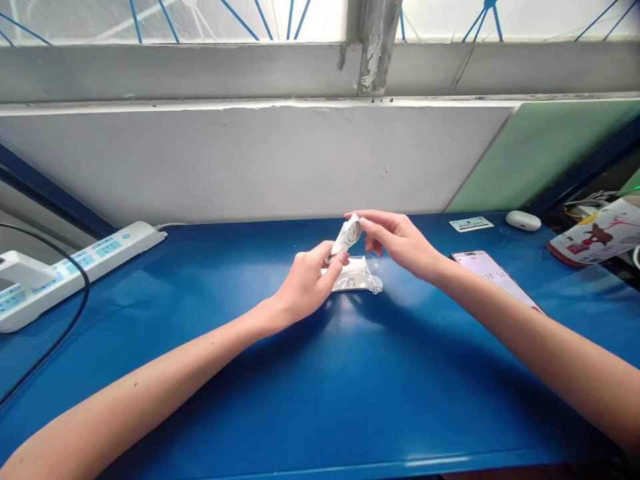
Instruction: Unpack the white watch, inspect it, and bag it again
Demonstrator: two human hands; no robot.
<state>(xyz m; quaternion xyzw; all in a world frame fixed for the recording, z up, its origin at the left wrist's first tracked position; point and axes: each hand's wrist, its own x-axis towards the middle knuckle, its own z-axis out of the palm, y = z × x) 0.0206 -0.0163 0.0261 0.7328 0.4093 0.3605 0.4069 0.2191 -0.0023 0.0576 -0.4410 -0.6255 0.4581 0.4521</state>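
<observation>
My left hand (311, 279) and right hand (395, 239) pinch a small white object (347, 233); right forearm (515, 327) partly covers a pale-screened phone (493, 275).

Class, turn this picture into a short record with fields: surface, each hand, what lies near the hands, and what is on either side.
Surface: blue table
Left hand: grips white item
Right hand: fingertips at the white item's upper end
Near hands: what looks like a pouch, partly hidden by the left hand
Left side: power strip
Right side: phone, card, white case
Unclear: what the white item is
</observation>
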